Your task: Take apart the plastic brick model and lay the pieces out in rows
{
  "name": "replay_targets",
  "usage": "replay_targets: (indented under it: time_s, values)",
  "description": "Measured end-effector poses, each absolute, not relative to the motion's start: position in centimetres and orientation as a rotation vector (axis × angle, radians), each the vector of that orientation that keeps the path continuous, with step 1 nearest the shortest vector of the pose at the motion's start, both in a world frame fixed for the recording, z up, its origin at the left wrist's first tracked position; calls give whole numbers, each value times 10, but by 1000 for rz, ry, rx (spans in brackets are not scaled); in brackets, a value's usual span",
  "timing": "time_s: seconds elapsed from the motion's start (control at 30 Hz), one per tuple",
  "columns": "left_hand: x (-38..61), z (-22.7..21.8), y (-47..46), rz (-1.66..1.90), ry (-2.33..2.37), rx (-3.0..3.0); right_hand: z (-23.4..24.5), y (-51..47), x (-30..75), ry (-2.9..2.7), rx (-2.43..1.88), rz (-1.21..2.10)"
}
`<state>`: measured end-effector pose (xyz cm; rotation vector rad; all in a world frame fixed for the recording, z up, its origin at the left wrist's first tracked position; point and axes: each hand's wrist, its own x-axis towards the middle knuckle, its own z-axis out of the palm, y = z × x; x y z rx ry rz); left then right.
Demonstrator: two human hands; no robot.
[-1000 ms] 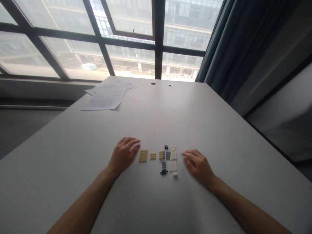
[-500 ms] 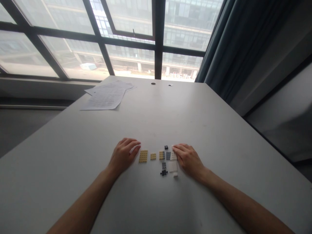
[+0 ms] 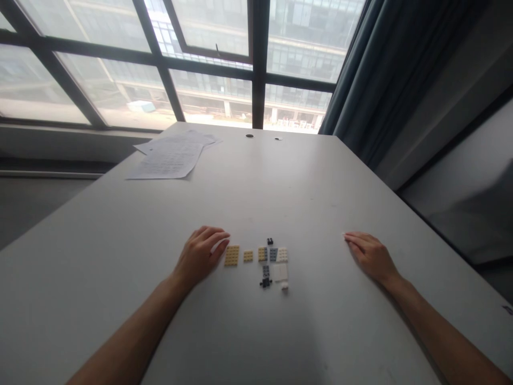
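Observation:
Small building-brick pieces lie in a cluster on the grey table (image 3: 256, 331): a tan plate (image 3: 231, 255), a smaller tan plate (image 3: 248, 256), a tan-and-grey pair (image 3: 267, 254), a cream plate (image 3: 282, 254), a white plate (image 3: 280, 272), dark small parts (image 3: 265, 277) and a tiny white bit (image 3: 284, 286). My left hand (image 3: 198, 256) rests palm down beside the tan plate, fingers loosely spread, holding nothing. My right hand (image 3: 371, 256) lies flat well to the right of the cluster, fingers stretched out together. A small pale speck shows at its fingertips; I cannot make out what it is.
Printed paper sheets (image 3: 168, 158) lie at the table's far left. Two small round holes (image 3: 262, 137) sit near the far edge. Behind are a large window (image 3: 200, 59) and a dark curtain (image 3: 380, 80). The table's right edge runs close to my right forearm.
My right hand reached left onto the white pieces, then drew back far to the right. The small round white piece at the cluster's top is gone. My left hand stayed put.

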<state>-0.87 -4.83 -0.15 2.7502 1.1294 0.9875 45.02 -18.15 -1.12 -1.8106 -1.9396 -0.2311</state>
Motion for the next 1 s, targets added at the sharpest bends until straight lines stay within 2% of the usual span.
replay_targets:
  time_s: [0.13,0.3,0.47,0.77,1.0]
  values:
    - [-9,-1,-48,983,1153,2745,0,-186,412,-1887,-1733,-287]
    - [-9,0,-50,959,1166,2749,24,-192,311,-2143,-1589,19]
    - [-9,1,-51,957,1171,2742,36,-184,244,-2230,-1607,94]
    - [-8,2,-51,927,1148,2756,27,-179,227,-2284,-1701,122]
    - [-9,1,-51,918,1139,2746,16,-184,255,-2267,-1661,11]
